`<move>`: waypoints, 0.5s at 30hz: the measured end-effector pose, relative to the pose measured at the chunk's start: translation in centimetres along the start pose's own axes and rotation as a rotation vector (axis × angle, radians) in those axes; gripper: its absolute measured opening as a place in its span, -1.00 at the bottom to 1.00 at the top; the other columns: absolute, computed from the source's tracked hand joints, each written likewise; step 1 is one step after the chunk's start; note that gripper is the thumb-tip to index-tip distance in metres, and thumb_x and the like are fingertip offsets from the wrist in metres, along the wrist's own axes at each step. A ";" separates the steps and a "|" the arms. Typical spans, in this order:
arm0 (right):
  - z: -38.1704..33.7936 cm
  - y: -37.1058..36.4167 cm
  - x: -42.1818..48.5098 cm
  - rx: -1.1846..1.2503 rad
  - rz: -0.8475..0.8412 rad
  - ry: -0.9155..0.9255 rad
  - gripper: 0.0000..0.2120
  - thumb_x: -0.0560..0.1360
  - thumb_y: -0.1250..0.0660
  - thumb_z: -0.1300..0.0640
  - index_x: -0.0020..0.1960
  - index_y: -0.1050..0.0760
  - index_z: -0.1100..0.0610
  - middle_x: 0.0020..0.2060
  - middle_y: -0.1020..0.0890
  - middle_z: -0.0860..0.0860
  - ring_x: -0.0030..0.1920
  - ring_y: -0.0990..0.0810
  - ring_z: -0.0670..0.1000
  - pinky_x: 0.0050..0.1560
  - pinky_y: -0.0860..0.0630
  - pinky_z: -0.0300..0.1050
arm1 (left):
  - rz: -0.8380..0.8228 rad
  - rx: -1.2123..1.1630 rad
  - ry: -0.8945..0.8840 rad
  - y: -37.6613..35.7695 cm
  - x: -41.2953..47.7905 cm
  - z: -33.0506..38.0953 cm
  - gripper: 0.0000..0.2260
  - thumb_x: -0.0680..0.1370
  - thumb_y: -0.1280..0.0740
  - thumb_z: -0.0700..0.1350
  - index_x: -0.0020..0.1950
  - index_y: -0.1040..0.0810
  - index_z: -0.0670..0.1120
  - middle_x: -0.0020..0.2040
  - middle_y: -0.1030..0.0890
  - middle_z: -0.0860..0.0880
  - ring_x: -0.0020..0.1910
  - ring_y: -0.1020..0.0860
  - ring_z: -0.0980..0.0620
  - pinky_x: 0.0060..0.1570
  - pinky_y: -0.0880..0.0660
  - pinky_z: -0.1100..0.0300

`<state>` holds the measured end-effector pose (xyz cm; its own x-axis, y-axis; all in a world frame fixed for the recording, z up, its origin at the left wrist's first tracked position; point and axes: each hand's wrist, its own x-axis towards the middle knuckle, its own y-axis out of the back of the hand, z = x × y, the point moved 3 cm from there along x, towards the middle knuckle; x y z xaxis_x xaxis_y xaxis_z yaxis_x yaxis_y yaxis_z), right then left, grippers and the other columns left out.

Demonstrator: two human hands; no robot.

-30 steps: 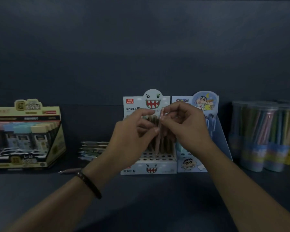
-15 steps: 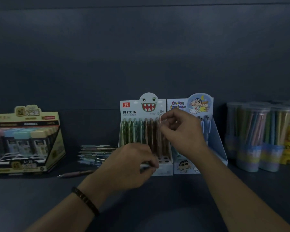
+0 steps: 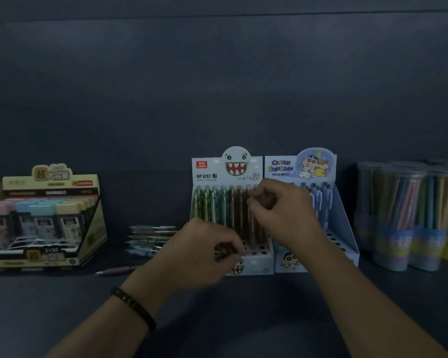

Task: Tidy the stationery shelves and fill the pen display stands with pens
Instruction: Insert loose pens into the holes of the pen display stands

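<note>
The left wrist, nearest the front edge of the dark shelf (image 3: pixel 243 301), carries a dark beaded bracelet (image 3: pixel 133 307). The left hand (image 3: pixel 204 251) hovers at the front of the white cardboard pen display stand with a toothed monster face (image 3: pixel 228 169). Its fingers are curled round a small bundle of dark pens (image 3: pixel 224 251); blur hides how many.

The right hand (image 3: pixel 282 215) is raised over the same stand. Thumb and forefinger pinch the upper end of a brown translucent pen (image 3: pixel 251 226), which stands upright at the right end of the stand's back row. The other fingers are loosely curled. Green and brown pens fill that back row; the holes in front show open.

A single pink pen (image 3: pixel 117 270) lies on the shelf left of the stand. Behind it a loose pile of mixed-colour pens (image 3: pixel 150 237) lies flat, just beside the stand.

A blue cardboard display stand with cartoon figures (image 3: pixel 347 228) touches the white stand's right side and holds blue pens. A yellow open display box of pastel-capped packs (image 3: pixel 49 182) sits toward the left edge. Clear plastic tubs of coloured pencils (image 3: pixel 398 215) stand toward the right edge.
</note>
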<state>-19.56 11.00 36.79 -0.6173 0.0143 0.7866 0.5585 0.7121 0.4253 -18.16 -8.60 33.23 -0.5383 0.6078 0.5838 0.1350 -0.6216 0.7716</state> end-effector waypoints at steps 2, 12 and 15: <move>0.0 -0.1 -0.1 0.004 -0.002 -0.010 -0.96 0.50 -0.49 0.12 -0.13 -0.65 0.03 -0.43 -0.63 -0.07 -0.35 -0.62 -0.08 -0.18 -0.61 -0.08 | 0.021 -0.020 -0.002 0.2 0.0 0.0 -0.91 0.53 -0.55 -0.13 -0.02 -0.76 0.05 -0.12 -0.71 0.21 -0.16 -0.64 0.30 -0.17 -0.46 0.50; -4.0 -2.4 -2.1 0.109 0.046 0.103 -0.94 0.55 -0.47 0.11 -0.03 -0.61 -0.03 -0.40 -0.55 -0.09 -0.32 -0.57 -0.06 -0.19 -0.57 -0.07 | 0.468 -0.130 0.153 9.1 -2.3 -3.6 -0.93 0.52 -0.49 -0.18 -0.11 -0.69 -0.01 -0.28 -0.66 -0.02 -0.36 -0.59 0.01 -0.34 -0.50 0.23; -4.9 -4.3 -2.6 0.144 -0.088 0.113 -0.94 0.56 -0.46 0.10 -0.05 -0.61 -0.05 -0.40 -0.55 -0.09 -0.32 -0.57 -0.06 -0.24 -0.52 -0.15 | 0.463 0.173 0.482 11.2 -3.7 -7.3 -0.89 0.50 -0.50 -0.10 -0.22 -0.68 0.06 -0.34 -0.65 0.06 -0.30 -0.62 0.08 -0.24 -0.52 0.25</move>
<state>-17.65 4.49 35.10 -0.5898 -0.1249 0.7978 0.4156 0.8001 0.4325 -20.67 -21.42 37.85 -0.6975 -0.0132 0.7164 0.5494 -0.6518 0.5228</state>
